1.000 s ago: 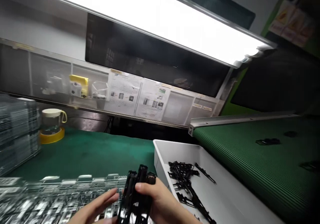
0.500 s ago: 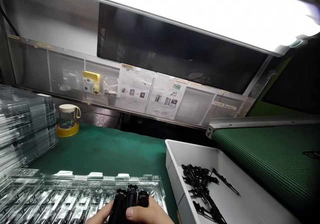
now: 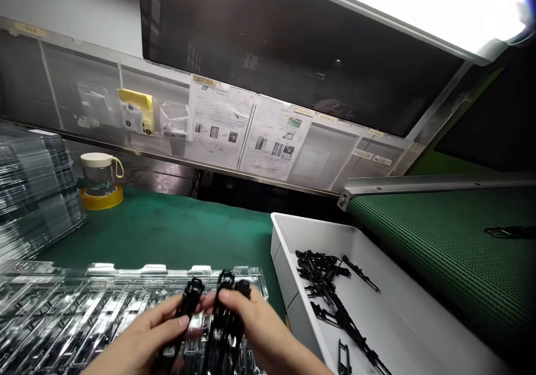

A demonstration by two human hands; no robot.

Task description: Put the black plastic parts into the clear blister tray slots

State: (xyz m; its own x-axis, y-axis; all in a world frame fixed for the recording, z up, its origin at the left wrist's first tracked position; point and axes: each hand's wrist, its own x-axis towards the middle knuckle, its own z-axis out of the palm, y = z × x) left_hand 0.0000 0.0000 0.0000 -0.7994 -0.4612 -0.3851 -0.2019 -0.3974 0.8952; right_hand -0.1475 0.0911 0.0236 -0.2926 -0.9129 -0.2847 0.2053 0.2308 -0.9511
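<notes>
Wrists cut off by bottom edge; wall sheets [image 3: 220,132] print too small to read

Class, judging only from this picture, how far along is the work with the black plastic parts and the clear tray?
Done: hard to judge; glare hides whether any pockets of the clear tray are filled. In hand: the left hand holds one black part in its grip, and the right hand holds a bunch of black parts, both above the tray. Left: loose black pieces lie in the white bin, and another sits on the green belt.
</notes>
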